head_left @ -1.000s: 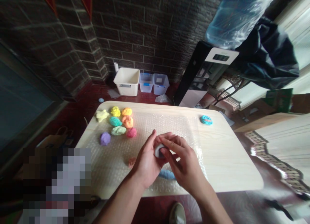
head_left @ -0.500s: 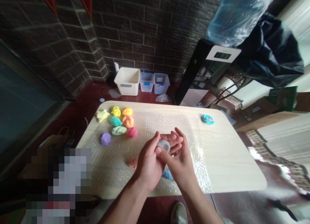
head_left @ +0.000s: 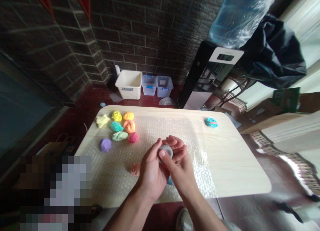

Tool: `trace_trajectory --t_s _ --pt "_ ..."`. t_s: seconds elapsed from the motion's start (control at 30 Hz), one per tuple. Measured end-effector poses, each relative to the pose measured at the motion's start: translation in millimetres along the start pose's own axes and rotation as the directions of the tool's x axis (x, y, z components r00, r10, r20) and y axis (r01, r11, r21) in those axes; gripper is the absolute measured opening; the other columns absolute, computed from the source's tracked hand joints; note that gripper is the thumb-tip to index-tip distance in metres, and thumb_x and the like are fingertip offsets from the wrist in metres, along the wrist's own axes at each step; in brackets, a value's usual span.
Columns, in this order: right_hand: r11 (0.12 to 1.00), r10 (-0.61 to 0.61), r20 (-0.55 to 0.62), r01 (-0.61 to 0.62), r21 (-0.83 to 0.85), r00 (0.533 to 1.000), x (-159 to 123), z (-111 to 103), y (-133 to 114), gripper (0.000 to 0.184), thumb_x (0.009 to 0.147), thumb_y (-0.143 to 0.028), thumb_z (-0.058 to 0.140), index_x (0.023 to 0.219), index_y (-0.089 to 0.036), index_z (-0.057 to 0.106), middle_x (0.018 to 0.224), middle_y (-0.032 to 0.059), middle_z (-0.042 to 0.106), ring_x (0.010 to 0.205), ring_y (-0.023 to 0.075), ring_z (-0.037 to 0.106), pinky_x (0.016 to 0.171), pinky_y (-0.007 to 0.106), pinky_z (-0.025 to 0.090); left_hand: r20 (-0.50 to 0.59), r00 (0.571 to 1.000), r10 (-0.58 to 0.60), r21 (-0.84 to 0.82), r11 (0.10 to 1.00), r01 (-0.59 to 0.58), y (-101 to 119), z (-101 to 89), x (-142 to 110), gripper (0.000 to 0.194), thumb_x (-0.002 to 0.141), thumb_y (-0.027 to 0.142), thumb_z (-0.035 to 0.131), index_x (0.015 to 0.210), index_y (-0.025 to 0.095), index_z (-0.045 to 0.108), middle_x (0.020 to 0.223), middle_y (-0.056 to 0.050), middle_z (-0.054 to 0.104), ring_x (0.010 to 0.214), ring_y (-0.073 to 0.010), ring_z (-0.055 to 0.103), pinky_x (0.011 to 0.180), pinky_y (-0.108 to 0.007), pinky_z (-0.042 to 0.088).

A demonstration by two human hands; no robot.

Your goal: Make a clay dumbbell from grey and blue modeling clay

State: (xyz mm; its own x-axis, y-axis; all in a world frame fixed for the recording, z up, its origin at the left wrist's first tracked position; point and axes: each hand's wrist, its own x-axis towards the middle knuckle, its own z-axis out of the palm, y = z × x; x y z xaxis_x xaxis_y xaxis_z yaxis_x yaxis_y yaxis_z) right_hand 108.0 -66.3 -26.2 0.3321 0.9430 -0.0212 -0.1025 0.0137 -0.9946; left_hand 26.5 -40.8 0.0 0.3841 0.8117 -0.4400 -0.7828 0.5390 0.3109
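Note:
Between my two hands, above the bubble wrap, is a flattened grey lump of modelling clay. My left hand cups it from the left and below. The thumb of my right hand presses on its top, while that hand's fingers curve behind it. Below the hands a bit of blue clay shows, mostly hidden. A brownish lump of clay lies just left of my left hand, on the wrap.
Several coloured clay lumps sit at the table's left, among them a purple one and a red one. A blue clay disc lies at the right on the wooden table. Bins and a water dispenser stand beyond.
My right hand has gone from pinching the grey clay with its fingertips to pressing it with the thumb, palm turned up. Both hands stay close together. The view has shifted slightly.

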Motion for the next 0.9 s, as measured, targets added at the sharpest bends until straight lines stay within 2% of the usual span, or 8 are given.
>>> trace_trajectory --t_s 0.13,0.27,0.5,0.67,0.9 --pt "1.000 -0.017 -0.014 0.017 -0.015 1.000 0.9 -2.5 -0.5 0.056 0.083 -0.050 0.088 0.124 -0.023 0.061 0.106 0.0063 0.075 0.094 0.0241 0.076 0.086 0.041 0.066 0.032 0.999 0.012 0.000 1.000 -0.013 -2.8 0.1 -0.3 0.021 0.096 0.029 0.072 0.086 0.011 0.078 0.096 -0.013 0.080 0.113 -0.0338 0.077 0.106 -0.051 0.062" --pt "0.998 -0.027 -0.031 0.025 -0.060 0.999 1.7 -2.0 -2.0 0.051 0.084 -0.050 0.087 0.120 -0.023 0.062 0.105 0.0065 0.075 0.091 0.0237 0.075 0.082 0.040 0.065 0.009 1.000 0.012 0.012 1.000 -0.012 -2.5 -0.3 -0.8 0.021 0.098 0.028 0.070 0.087 0.011 0.078 0.096 -0.013 0.080 0.112 -0.0327 0.077 0.106 -0.050 0.062" --pt "0.998 -0.061 -0.018 0.061 -0.005 0.998 -0.5 0.0 -0.8 0.042 0.089 -0.049 0.084 0.117 -0.024 0.066 0.109 0.0066 0.075 0.099 0.0249 0.075 0.089 0.041 0.064 -0.022 1.000 0.012 -0.014 1.000 -0.013 -2.9 1.5 -0.9 0.025 0.100 0.031 0.068 0.090 0.012 0.078 0.101 -0.014 0.081 0.111 -0.0306 0.077 0.107 -0.049 0.062" --pt "1.000 -0.012 -0.020 0.013 0.027 1.000 -1.2 3.7 -4.1 0.034 0.089 -0.049 0.083 0.108 -0.024 0.068 0.106 0.0058 0.075 0.097 0.0250 0.075 0.083 0.039 0.064 0.015 1.000 0.002 -0.040 0.999 -0.001 -4.8 0.8 -1.0 0.021 0.099 0.030 0.069 0.093 0.012 0.079 0.103 -0.013 0.081 0.111 -0.0306 0.077 0.106 -0.049 0.062" --pt "0.998 0.012 0.008 -0.013 0.068 1.000 -0.8 3.7 -2.2 0.033 0.089 -0.048 0.084 0.107 -0.024 0.071 0.103 0.0045 0.076 0.096 0.0233 0.075 0.085 0.037 0.063 -0.024 1.000 -0.007 -0.031 1.000 0.007 -2.1 -0.4 2.1 0.026 0.100 0.031 0.066 0.090 0.011 0.079 0.105 -0.016 0.081 0.109 -0.0311 0.078 0.104 -0.050 0.063"
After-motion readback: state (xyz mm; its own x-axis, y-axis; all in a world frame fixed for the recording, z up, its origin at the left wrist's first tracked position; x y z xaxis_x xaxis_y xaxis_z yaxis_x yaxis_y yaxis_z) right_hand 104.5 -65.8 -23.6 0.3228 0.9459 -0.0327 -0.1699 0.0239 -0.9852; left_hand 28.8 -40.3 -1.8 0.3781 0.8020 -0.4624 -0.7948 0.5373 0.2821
